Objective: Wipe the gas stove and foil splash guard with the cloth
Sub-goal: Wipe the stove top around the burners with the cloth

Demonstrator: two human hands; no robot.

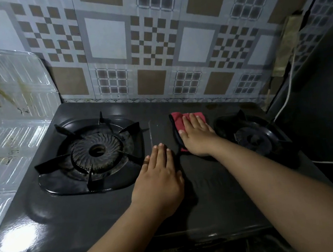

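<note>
Cloth (178, 119) half hidden under flat right hand (196, 137); left hand (160, 177) flat on stove (209, 193).

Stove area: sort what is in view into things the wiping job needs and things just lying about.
Job: red cloth under right hand; gas stove, left hand flat on it; stained foil splash guard.
Lying about: white cable; patterned wall tiles.
</note>
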